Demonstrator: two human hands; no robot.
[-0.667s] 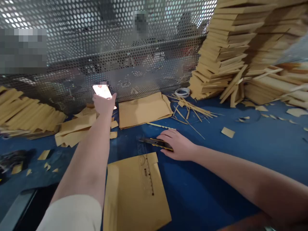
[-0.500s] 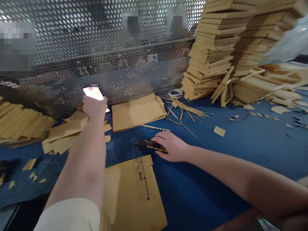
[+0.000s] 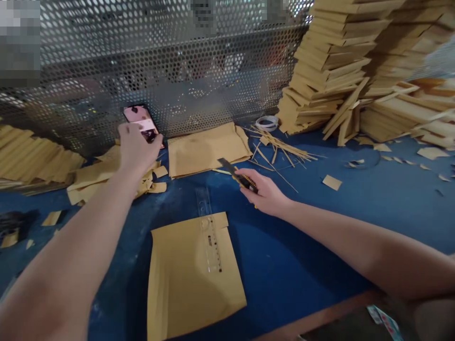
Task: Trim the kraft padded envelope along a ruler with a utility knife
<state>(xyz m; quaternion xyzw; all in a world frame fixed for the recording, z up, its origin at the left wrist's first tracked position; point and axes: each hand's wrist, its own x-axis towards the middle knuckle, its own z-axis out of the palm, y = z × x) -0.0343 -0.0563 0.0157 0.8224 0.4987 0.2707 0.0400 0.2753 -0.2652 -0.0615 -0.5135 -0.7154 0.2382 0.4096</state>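
My left hand (image 3: 139, 146) is at a lit phone (image 3: 141, 118) leaning against the mesh panel. Its fingers are apart in front of the screen, the thumb near the phone's right edge; whether they touch it is unclear. My right hand (image 3: 265, 192) grips a black and yellow utility knife (image 3: 245, 181), held above the blue tabletop with its blade pointing up and left. Below, a clear plastic ruler (image 3: 210, 241) lies across a brown paper sheet (image 3: 188, 284), its far end reaching past the sheet's top edge.
Behind stands a perforated metal panel (image 3: 220, 71). Folded brown paper (image 3: 206, 149) lies against it, beside thin paper strips (image 3: 280, 147) and a white tape ring (image 3: 267, 123). Tall stacks of brown card (image 3: 327, 61) rise at right; more folded pieces (image 3: 31, 161) sit at left. Scraps litter the tabletop (image 3: 291, 255).
My right hand has lifted the utility knife from near the table, and its blade now tilts further upward. My left hand's fingers have spread at the phone. The view has shifted slightly downward.
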